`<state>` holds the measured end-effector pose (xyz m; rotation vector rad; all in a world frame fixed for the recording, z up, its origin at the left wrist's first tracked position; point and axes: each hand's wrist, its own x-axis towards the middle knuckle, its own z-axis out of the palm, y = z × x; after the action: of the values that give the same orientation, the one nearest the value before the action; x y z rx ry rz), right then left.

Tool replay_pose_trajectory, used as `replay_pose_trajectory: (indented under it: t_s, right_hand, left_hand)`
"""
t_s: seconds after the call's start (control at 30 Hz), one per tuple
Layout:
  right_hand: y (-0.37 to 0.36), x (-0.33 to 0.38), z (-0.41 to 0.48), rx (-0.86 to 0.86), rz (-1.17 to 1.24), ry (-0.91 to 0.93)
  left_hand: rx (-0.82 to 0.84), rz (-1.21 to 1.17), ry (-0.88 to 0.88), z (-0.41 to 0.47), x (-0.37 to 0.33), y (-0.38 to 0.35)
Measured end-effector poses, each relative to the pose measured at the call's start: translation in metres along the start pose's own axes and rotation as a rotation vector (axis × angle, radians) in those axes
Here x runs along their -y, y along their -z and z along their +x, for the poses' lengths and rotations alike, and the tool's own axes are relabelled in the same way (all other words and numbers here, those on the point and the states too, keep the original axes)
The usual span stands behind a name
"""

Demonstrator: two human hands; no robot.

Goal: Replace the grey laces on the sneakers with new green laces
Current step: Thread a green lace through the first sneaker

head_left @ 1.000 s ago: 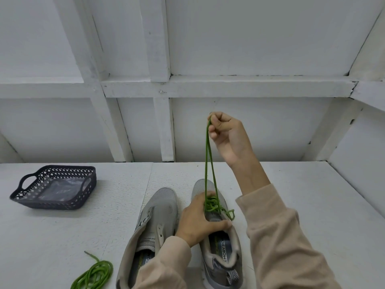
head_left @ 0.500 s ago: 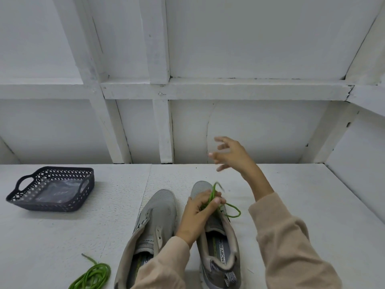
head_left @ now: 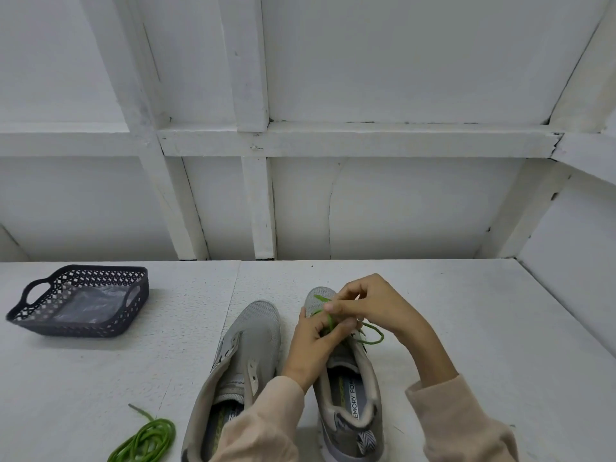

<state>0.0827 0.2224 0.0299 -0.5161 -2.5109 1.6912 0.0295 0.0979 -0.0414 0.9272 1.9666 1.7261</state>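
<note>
Both hands meet over the far half of the right sneaker [head_left: 350, 388]: left hand [head_left: 315, 348] pinched on the green lace [head_left: 370, 335] at the eyelets, right hand [head_left: 373, 308] closed on the same lace just above. A lace loop hangs off the shoe's right side. Left sneaker [head_left: 246, 348] is just beside it, unlaced, not touched. Spare green lace coil [head_left: 146, 441] at near-left worktop [head_left: 500, 328] edge. Dark basket [head_left: 80, 305] far left, well apart. Right side of worktop open up to the wall.

green lace [head_left: 366, 333], grey sneakers [head_left: 256, 331], dark lattice basket [head_left: 100, 323]
</note>
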Motion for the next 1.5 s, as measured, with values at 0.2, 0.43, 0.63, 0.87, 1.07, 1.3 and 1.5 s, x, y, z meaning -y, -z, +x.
replay_pose_trajectory:
  t_s: [0.2, 0.43, 0.63, 0.87, 1.07, 1.3, 1.5]
  right_hand:
    - [0.000, -0.009, 0.002, 0.003, -0.221, -0.049]
    - [-0.003, -0.006, -0.002, -0.015, 0.038, 0.085]
    - [0.000, 0.013, 0.000, -0.035, 0.277, 0.142]
    - [0.016, 0.064, 0.016, -0.112, 0.477, 0.309]
    - [0.024, 0.093, 0.030, -0.158, 0.494, 0.388]
    - [0.021, 0.095, 0.040, -0.158, 0.575, 0.319]
    - [0.023, 0.095, 0.046, -0.169, 0.702, 0.270]
  left_hand:
    - [0.014, 0.000, -0.054, 0.000, 0.007, -0.001]
    - [-0.077, 0.021, -0.064, 0.001, 0.017, -0.004]
    - [-0.087, 0.056, 0.006, 0.004, 0.031, -0.004]
    - [-0.081, -0.006, 0.081, 0.002, 0.040, -0.005]
    - [-0.063, -0.009, 0.078, 0.000, 0.035, -0.003]
    - [-0.034, -0.022, 0.105, 0.000, 0.035, -0.001]
    - [0.006, -0.002, 0.146, -0.003, 0.028, 0.002]
